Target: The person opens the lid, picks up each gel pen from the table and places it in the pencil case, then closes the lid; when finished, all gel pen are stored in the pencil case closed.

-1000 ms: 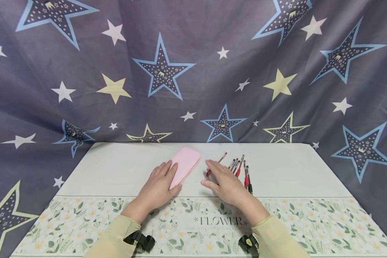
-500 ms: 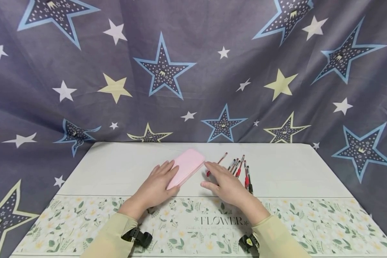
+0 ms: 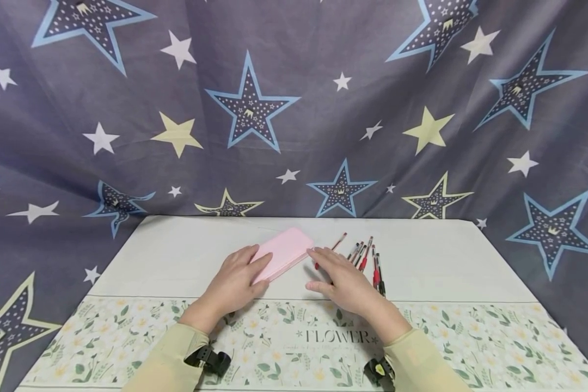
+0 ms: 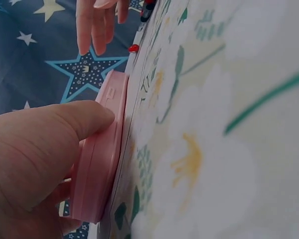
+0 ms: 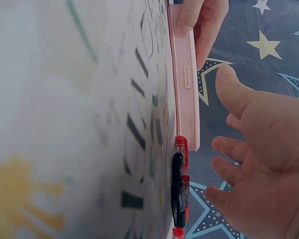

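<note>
A closed pink pencil case (image 3: 284, 251) lies slanted on the white part of the table, its latch on the side facing me in the right wrist view. My left hand (image 3: 230, 283) grips its left end, thumb (image 4: 97, 118) on the near side and fingers over the top and far side. Beyond the case's right end, my right hand (image 3: 345, 283) hovers with loosely extended fingers and holds nothing. Its fingertips come close to the case's corner; contact cannot be made out. Several red and black pens (image 3: 376, 272) lie beside and partly behind the right hand.
One red pen (image 3: 340, 241) lies apart from the others, partly hidden by the right hand. A floral strip (image 3: 274, 348) with the word FLOWER runs along the table's front. A star-patterned cloth (image 3: 294, 109) hangs behind the table.
Under the left hand, the pencil case has turned clockwise and its far end has shifted right, towards the right hand. The right hand has barely moved. The pens lie as before.
</note>
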Demonstrator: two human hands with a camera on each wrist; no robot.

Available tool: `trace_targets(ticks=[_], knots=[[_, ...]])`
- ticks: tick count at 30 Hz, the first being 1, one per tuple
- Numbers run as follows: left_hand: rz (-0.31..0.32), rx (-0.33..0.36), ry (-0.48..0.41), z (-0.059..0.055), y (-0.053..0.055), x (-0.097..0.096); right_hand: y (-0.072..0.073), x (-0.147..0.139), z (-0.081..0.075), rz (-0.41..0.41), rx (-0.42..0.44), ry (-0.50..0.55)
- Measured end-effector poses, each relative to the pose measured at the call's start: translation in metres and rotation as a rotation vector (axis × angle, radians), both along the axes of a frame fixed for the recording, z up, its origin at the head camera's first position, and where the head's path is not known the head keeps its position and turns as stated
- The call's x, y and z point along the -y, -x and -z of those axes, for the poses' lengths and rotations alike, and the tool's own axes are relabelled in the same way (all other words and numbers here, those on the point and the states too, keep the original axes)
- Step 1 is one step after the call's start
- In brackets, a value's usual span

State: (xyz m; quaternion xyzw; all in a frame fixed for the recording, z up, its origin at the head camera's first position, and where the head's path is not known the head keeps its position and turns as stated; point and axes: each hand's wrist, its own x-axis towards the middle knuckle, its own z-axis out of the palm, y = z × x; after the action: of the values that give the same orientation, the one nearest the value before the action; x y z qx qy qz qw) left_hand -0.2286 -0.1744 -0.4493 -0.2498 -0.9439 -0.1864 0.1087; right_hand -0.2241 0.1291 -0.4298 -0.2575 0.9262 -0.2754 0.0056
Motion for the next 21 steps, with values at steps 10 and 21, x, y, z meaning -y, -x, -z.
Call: trace_targets(ticks=[10,21], knots=[[-0.008,0.089,-0.004,0.001,0.001,0.002,0.006,-0.003,-0.003,-0.033,-0.035,-0.026],[-0.006,0.120,0.012,-0.001,0.000,0.003,0.033,0.011,0.001,-0.131,-0.100,-0.090]])
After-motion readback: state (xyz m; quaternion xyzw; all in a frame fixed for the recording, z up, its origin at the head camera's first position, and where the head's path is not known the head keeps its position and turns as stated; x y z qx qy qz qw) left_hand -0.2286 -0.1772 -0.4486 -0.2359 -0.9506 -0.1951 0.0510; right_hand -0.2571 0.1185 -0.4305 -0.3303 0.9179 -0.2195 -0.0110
